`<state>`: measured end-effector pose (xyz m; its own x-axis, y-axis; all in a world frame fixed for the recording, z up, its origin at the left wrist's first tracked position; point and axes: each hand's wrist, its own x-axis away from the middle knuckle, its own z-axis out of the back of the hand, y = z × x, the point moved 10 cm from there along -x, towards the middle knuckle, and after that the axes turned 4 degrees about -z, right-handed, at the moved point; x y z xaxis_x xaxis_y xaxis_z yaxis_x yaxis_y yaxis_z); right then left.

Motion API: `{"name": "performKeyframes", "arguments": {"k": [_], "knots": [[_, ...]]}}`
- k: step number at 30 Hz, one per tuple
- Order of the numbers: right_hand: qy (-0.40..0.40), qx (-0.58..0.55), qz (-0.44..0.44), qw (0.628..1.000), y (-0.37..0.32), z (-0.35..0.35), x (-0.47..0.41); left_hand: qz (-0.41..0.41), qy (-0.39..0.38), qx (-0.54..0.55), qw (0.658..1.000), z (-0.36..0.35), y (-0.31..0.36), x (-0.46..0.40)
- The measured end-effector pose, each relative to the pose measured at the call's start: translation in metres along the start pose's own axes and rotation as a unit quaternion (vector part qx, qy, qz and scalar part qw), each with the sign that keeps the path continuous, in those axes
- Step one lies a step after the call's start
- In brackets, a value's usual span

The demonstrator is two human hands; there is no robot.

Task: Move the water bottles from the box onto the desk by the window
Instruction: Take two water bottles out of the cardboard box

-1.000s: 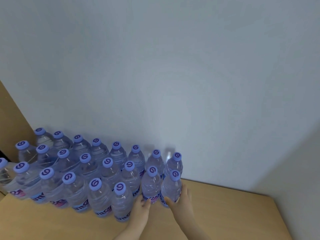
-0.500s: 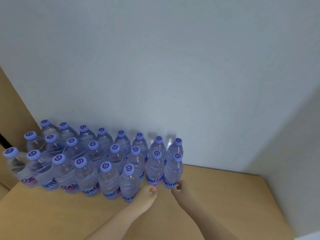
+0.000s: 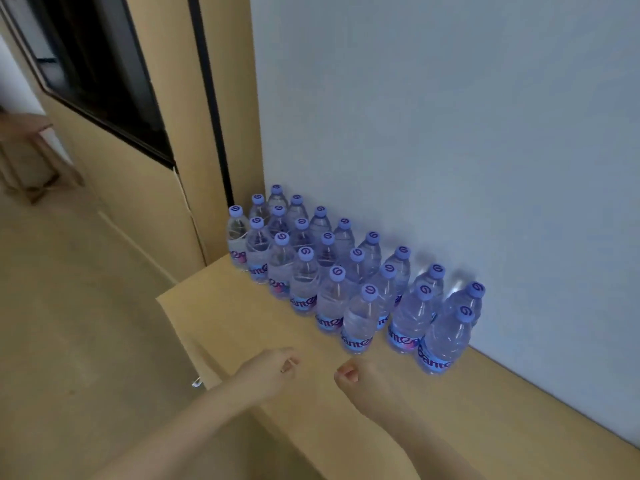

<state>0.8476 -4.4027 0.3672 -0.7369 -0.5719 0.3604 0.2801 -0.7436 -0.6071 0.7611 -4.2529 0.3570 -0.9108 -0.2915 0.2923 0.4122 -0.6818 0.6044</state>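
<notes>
Several clear water bottles (image 3: pixel 349 278) with purple caps stand upright in three rows on the tan desk (image 3: pixel 450 420), packed against the pale wall. The nearest bottle (image 3: pixel 445 341) stands at the right end of the front row. My left hand (image 3: pixel 268 374) hovers over the desk's front edge, fingers loosely curled, holding nothing. My right hand (image 3: pixel 362 381) hovers beside it, also loosely curled and empty, a short way in front of the front row. Neither hand touches a bottle. No box is in view.
A pale wall (image 3: pixel 450 133) rises right behind the bottles. A tan panel with a black strip (image 3: pixel 211 98) and a dark framed pane (image 3: pixel 100 74) stand to the left. Tan floor (image 3: pixel 69 323) lies left of the desk, with a wooden stool (image 3: pixel 27 157) farther off.
Both hands have let go of the two front-right bottles and drawn back toward me. The view has swung left and pulled away, bringing the floor and panel into sight.
</notes>
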Motion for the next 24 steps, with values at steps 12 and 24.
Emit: {"name": "performKeyframes", "arguments": {"k": [12, 24], "knots": [[-0.109, 0.192, 0.197, 0.955, -0.242, -0.126, -0.009, 0.206, 0.107, -0.145, 0.962, 0.147, -0.177, 0.138], [-0.139, 0.265, 0.277, 0.913, -0.481, -0.31, -0.027, 0.346, 0.175, -0.119, 0.914, 0.304, -0.377, 0.26]]}}
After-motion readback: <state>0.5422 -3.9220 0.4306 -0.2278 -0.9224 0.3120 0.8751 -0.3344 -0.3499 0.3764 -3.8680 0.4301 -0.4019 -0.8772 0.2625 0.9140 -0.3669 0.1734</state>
